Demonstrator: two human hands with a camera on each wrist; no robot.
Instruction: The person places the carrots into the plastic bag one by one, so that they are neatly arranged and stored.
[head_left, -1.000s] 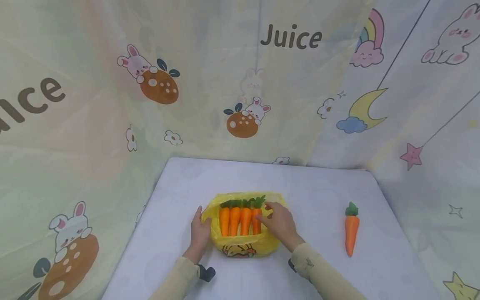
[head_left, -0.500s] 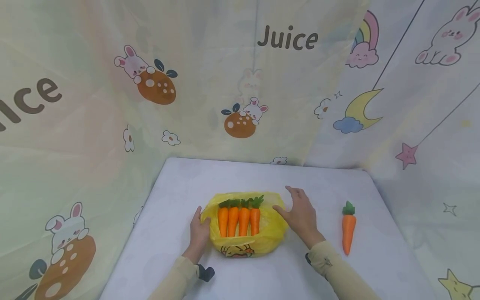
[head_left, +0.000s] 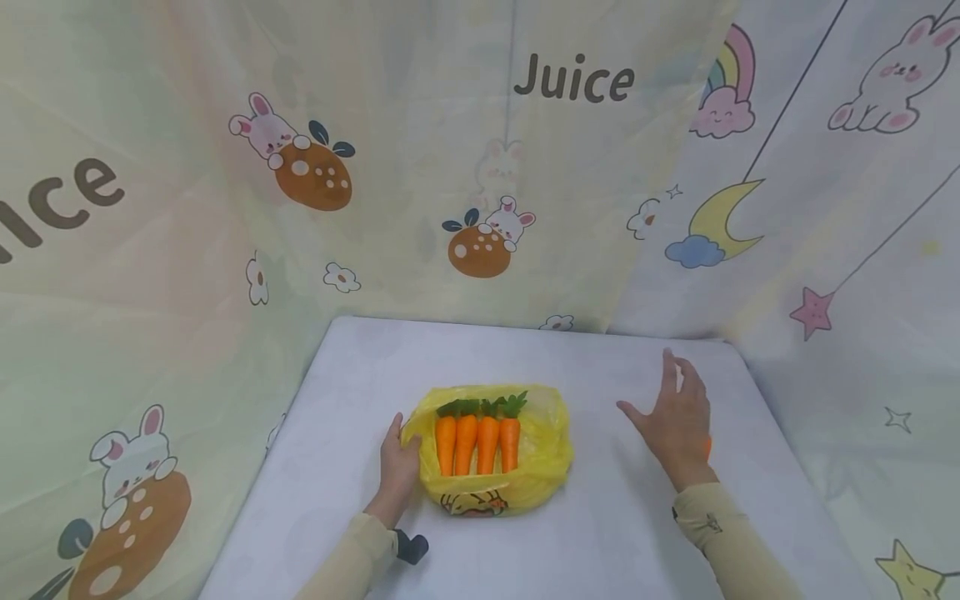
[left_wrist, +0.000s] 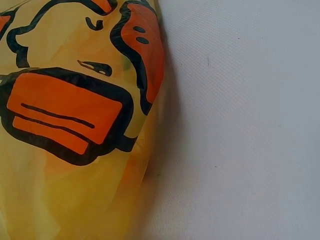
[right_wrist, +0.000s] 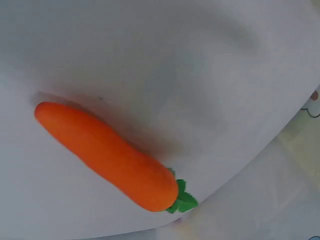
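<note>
A yellow plastic bag (head_left: 551,442) with a printed cartoon face lies on the table, its mouth spread toward me. Several carrots (head_left: 487,442) with green tops line up side by side inside it. At the bag's left edge my left hand (head_left: 399,468) holds the rim between thumb and fingers. My right hand (head_left: 678,421) is over the table's right side, fingers spread and holding nothing. It hides most of a loose carrot (head_left: 708,448) in the head view. The right wrist view shows this carrot (right_wrist: 110,155) whole on the white surface, apart from the hand.
The white table (head_left: 600,550) is bounded behind and at the sides by hanging cloth (head_left: 420,108) printed with rabbits, fruit and stars. In the left wrist view the bag's printed side (left_wrist: 65,115) fills the left half, beside bare table surface.
My right hand has left the rightmost carrot in the bag and moved right, over the loose carrot, with its fingers spreading. The left hand has stayed at the bag's edge.
</note>
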